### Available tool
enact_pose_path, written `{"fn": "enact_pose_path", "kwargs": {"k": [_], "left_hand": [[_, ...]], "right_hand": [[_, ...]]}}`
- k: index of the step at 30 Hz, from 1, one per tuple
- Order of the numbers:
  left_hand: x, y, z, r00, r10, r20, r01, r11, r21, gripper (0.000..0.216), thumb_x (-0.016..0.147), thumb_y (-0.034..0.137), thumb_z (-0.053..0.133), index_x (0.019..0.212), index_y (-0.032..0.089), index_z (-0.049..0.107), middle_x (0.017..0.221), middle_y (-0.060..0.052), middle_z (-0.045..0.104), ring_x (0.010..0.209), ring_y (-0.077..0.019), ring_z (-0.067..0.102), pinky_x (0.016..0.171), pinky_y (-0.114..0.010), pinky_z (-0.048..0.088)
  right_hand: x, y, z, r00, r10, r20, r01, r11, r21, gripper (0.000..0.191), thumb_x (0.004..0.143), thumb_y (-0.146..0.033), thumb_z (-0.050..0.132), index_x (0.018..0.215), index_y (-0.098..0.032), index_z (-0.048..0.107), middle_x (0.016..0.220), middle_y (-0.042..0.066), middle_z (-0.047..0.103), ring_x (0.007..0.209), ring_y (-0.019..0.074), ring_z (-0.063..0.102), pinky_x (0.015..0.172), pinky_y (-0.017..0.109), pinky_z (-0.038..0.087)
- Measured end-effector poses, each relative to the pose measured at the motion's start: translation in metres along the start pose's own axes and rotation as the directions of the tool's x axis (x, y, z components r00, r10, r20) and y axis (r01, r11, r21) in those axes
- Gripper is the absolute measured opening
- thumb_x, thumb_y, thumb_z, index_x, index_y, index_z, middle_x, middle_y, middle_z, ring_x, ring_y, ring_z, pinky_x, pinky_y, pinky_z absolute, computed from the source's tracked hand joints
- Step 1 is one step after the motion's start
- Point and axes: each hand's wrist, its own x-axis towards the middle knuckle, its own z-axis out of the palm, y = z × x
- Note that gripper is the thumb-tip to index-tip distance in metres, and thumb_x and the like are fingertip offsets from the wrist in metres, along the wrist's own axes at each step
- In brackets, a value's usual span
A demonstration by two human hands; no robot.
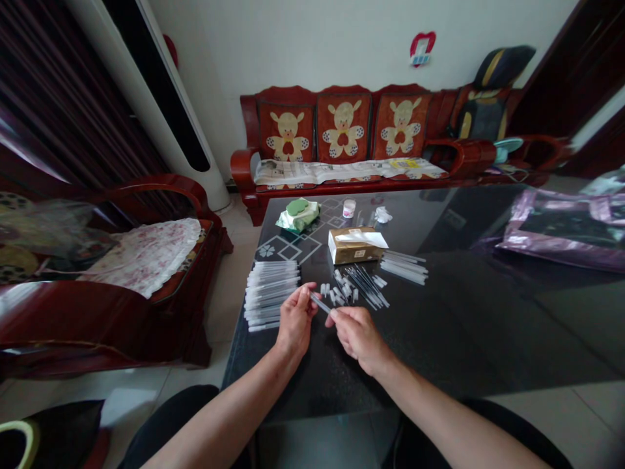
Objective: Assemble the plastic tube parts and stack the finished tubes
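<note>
Between my two hands is a slim translucent pen (321, 303), slanting down to the right. My left hand (295, 317) pinches its upper end, and the fingers of my right hand (357, 333) close on its lower end. Just left of my left hand lies a row of several whitish pens (271, 294), side by side. Beyond my hands are small clear pen caps (342, 286) in a loose heap. Thin dark pen refills (367, 286) lie next to them. Farther right is a stack of translucent pen barrels (404, 267).
A brown cardboard box (358, 246) stands behind the caps. Farther back on the dark table (439, 326) are a green wipes pack (299, 215), a small white jar (349, 208) and crumpled tissue (383, 215). A purple plastic bag (561, 228) lies at the right; wooden sofas (336, 185) surround the table.
</note>
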Motion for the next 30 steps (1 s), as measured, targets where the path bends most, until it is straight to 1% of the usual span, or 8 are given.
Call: {"fn": "enact_pose_path", "kwargs": {"k": [3,7,12,18,20,23,26,30], "left_hand": [[0.000,-0.002,-0.001,0.999,0.034,0.008,-0.034,0.998,0.058,0.033,0.075,0.039,0.069,0.097,0.014,0.067,0.073,-0.002,0.065,0.057,-0.0067,0.049,0.057,-0.020,0.040],[0.006,0.003,-0.005,1.000,0.009,0.018,-0.012,0.988,0.155,0.033,0.076,0.040,0.067,0.095,0.013,0.068,0.074,-0.004,0.066,0.055,-0.0072,0.049,0.055,-0.020,0.039],[0.018,0.029,-0.012,0.984,0.165,0.072,-0.180,0.920,0.349,0.035,0.077,0.043,0.064,0.095,0.013,0.069,0.076,-0.006,0.068,0.055,-0.0090,0.052,0.052,-0.019,0.037],[0.026,0.058,-0.026,0.983,0.101,0.155,-0.160,0.885,0.437,0.039,0.076,0.044,0.065,0.096,0.011,0.070,0.080,-0.010,0.070,0.059,-0.0120,0.058,0.054,-0.021,0.043],[0.030,0.070,-0.031,0.961,0.247,0.121,-0.274,0.816,0.510,0.039,0.076,0.043,0.065,0.100,0.012,0.070,0.084,-0.010,0.070,0.064,-0.0136,0.060,0.057,-0.022,0.045],[0.035,0.086,-0.037,0.900,0.432,0.056,-0.382,0.722,0.576,0.035,0.076,0.039,0.065,0.097,0.012,0.070,0.082,-0.009,0.070,0.063,-0.0132,0.060,0.057,-0.022,0.046],[0.038,0.094,-0.038,0.897,0.440,0.040,-0.386,0.736,0.557,0.034,0.073,0.036,0.067,0.096,0.012,0.070,0.081,-0.009,0.070,0.061,-0.0133,0.061,0.055,-0.023,0.046],[0.038,0.095,-0.036,0.909,0.417,0.030,-0.368,0.765,0.529,0.033,0.070,0.033,0.068,0.094,0.011,0.071,0.079,-0.008,0.070,0.058,-0.0125,0.060,0.052,-0.022,0.045]], "right_hand": [[-0.001,0.001,0.003,0.993,0.110,0.046,-0.118,0.969,0.216,0.034,0.078,-0.049,0.055,0.073,-0.016,0.055,0.039,-0.012,0.025,0.030,0.0039,0.017,0.029,0.018,0.013],[0.004,0.001,0.001,0.988,0.126,0.092,-0.146,0.957,0.250,0.034,0.076,-0.049,0.059,0.075,-0.015,0.056,0.038,-0.013,0.027,0.028,0.0028,0.018,0.027,0.016,0.015],[0.011,-0.003,-0.009,0.992,0.079,0.096,-0.093,0.983,0.159,0.037,0.077,-0.049,0.060,0.084,-0.013,0.059,0.042,-0.009,0.043,0.029,0.0038,0.032,0.029,0.016,0.023],[0.017,-0.004,-0.029,0.984,0.050,0.171,-0.047,0.999,-0.021,0.030,0.076,-0.043,0.060,0.082,-0.013,0.059,0.063,0.002,0.064,0.045,0.0115,0.058,0.040,0.021,0.043],[0.019,-0.001,-0.032,0.987,0.004,0.162,0.028,0.981,-0.193,0.026,0.080,-0.040,0.056,0.081,-0.014,0.059,0.061,0.001,0.063,0.044,0.0114,0.057,0.039,0.021,0.041],[0.017,0.006,-0.027,0.971,-0.139,0.195,0.213,0.873,-0.439,0.019,0.085,-0.031,0.052,0.082,-0.015,0.061,0.063,0.002,0.063,0.050,0.0122,0.059,0.047,0.022,0.043],[0.010,0.015,-0.010,0.907,-0.308,0.287,0.420,0.644,-0.639,0.018,0.087,-0.026,0.051,0.080,-0.017,0.066,0.076,0.004,0.067,0.072,0.0153,0.063,0.068,0.025,0.044],[0.005,0.025,0.018,0.858,-0.351,0.375,0.489,0.332,-0.807,0.026,0.093,-0.025,0.045,0.081,-0.019,0.067,0.080,0.005,0.064,0.077,0.0154,0.060,0.072,0.025,0.039]]}}
